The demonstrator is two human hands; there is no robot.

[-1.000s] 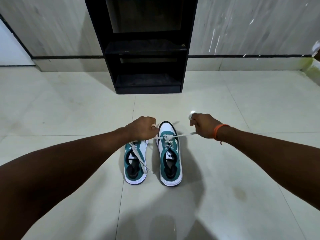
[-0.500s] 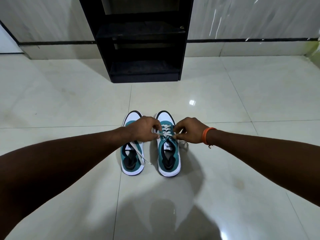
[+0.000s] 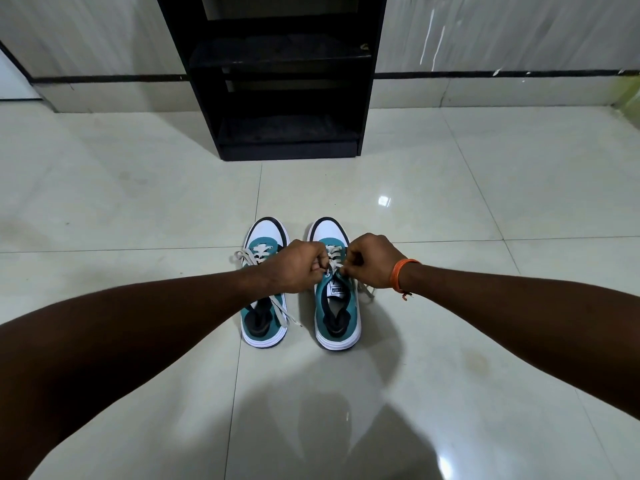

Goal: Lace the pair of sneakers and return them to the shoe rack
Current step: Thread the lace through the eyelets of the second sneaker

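Two teal and white sneakers stand side by side on the floor, toes pointing away from me. Over the right sneaker (image 3: 337,313) my left hand (image 3: 297,266) and my right hand (image 3: 371,261) are close together, each pinching its white lace (image 3: 334,261) just above the tongue. A loose lace end trails off that shoe's right side. The left sneaker (image 3: 265,318) has slack laces (image 3: 282,313) hanging over its sides, and my left forearm crosses over it. The black shoe rack (image 3: 287,81) stands against the wall straight ahead, its shelves bare.
Glossy pale floor tiles (image 3: 450,188) lie all around the shoes and between them and the rack. A grey wall with a dark stripe (image 3: 502,73) runs behind. An orange band (image 3: 400,275) is on my right wrist.
My hands were spread apart, pulling the right sneaker's lace taut to both sides; they have come together over its tongue. The view tilted slightly, showing both toes.
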